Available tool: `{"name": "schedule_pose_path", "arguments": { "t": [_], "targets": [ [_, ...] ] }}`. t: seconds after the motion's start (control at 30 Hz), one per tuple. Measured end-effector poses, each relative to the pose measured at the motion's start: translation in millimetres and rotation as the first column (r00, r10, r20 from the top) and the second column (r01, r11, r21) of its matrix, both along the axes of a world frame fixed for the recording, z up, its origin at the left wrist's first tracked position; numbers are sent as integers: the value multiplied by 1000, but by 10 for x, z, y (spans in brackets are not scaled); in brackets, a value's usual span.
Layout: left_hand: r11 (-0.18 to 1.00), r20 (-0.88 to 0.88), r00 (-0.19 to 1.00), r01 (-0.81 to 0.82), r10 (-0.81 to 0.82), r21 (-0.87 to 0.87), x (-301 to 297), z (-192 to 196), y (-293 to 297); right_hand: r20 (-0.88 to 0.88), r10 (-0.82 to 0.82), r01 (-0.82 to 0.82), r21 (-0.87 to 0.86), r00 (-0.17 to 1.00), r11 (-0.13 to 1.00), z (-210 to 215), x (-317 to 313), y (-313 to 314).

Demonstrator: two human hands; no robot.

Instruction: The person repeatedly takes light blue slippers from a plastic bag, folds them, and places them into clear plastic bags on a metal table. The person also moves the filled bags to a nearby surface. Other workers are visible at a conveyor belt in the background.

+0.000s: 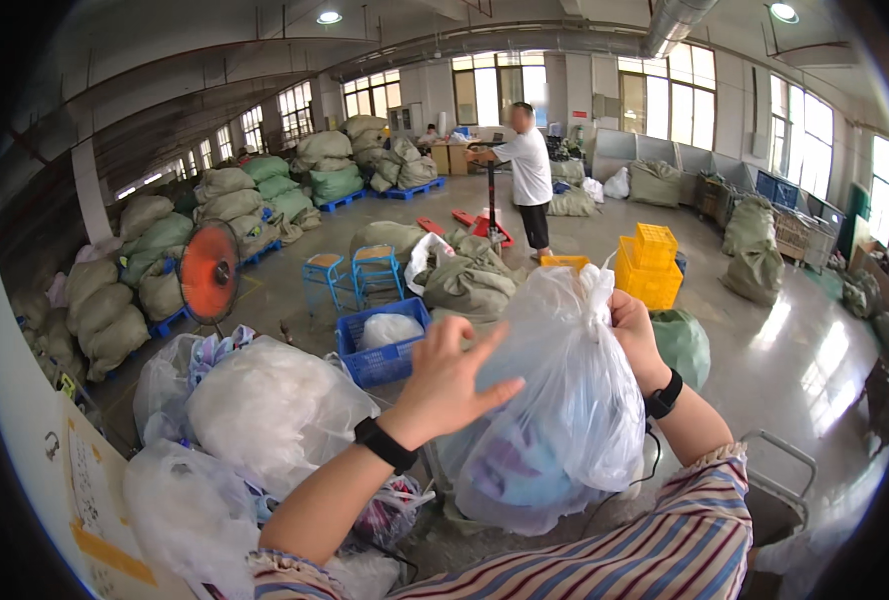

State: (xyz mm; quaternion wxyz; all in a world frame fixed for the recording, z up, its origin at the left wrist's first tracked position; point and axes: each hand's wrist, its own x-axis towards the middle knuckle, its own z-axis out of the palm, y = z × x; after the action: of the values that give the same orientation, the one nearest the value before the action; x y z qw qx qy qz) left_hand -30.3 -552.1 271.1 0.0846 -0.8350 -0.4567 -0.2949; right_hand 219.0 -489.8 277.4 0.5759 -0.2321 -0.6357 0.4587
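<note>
Left hand [453, 385]: open, fingers spread, thumb stuck out toward the plastic bag [575, 430]. Empty as far as I can see. Its fingertips overlap the bag's left side in view; can't tell if they touch, index finger is blurred.

Right hand [633, 335]: fingers curled closed, gripping the bag at its gathered neck, from the right side. Fingertips partly hidden behind the plastic.

Bag: in front of the person, right of the left hand, neck up, body bulging below. Milky see-through film, light blue and purple contents showing low down. Can't tell if its bottom rests on anything.

Black bands on both wrists, left [386, 444] and right [665, 395].

Around it: stuffed white bag [270, 410] left of the left forearm, smaller one [190, 515] nearer the person. Blue crate [380, 371] beyond the left hand, white bundle [391, 330] inside. Two blue stools [376, 257] behind that, orange fan [210, 272] further left. Yellow crates [647, 277] and green sack [681, 347] beyond the right hand. Co-worker [532, 175] stands at a red pallet truck [492, 228] further back.
</note>
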Motion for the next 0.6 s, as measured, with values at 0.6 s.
{"name": "schedule_pose_path", "arguments": {
  "t": [0.6],
  "targets": [
    [953,238,952,123,-193,278,-84,114,-277,405,275,-322,51,872,945,-400,-698,-303]
  ]
}}
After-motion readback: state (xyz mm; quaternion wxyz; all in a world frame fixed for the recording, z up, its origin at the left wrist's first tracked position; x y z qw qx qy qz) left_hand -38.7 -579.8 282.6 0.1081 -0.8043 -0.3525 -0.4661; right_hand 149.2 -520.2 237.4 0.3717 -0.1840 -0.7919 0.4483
